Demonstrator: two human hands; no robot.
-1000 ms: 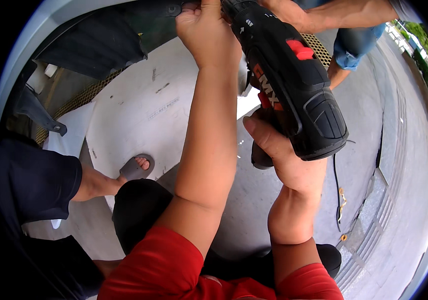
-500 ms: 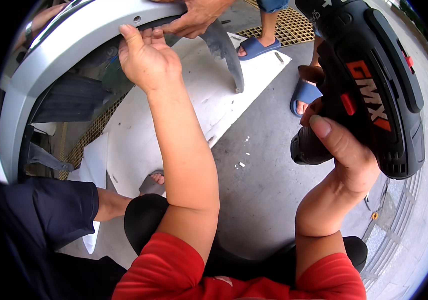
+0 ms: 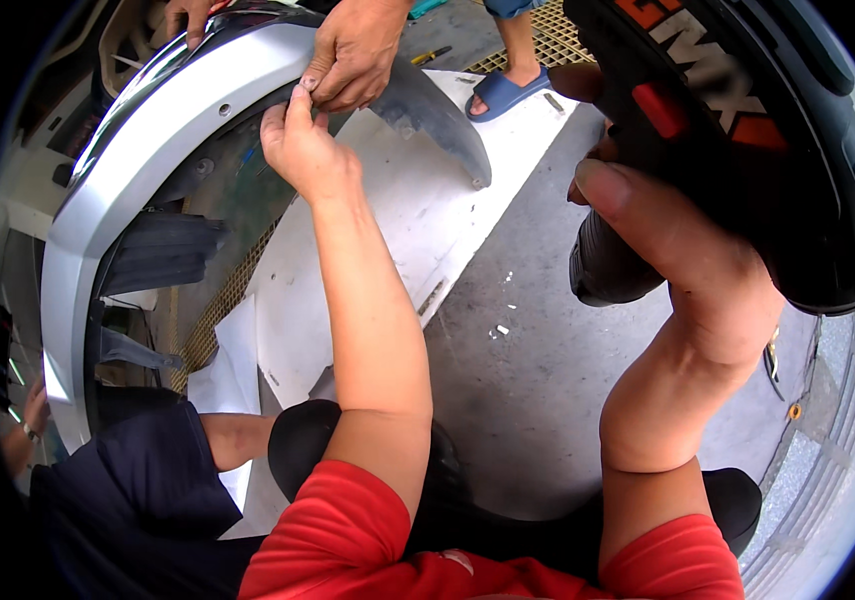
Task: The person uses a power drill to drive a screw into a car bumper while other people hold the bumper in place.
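My right hand (image 3: 688,235) is wrapped round the grip of a black cordless drill (image 3: 718,150) with a red button, raised close at the upper right; its front end runs out of the picture. My left hand (image 3: 308,155) reaches up to the lower edge of a silver wheel arch panel (image 3: 108,215). Its thumb and fingers are pressed together beside a co-worker's hand (image 3: 353,55), which pinches at the same edge. What lies between the fingertips is too small to make out. Under the arch is a dark liner (image 3: 438,120), its free end hanging out to the right.
A white board (image 3: 348,230) lies on the grey floor, with yellow grating (image 3: 553,35) beyond it. The co-worker's foot in a blue sandal (image 3: 508,93) stands on its far end. At my left is a person in dark shorts (image 3: 158,465). Small white bits (image 3: 501,330) lie on the floor.
My left hand has moved right along the arch edge and its fingers have closed beside the co-worker's hand. The drill has come up and nearer. The view has shifted, showing more of the panel.
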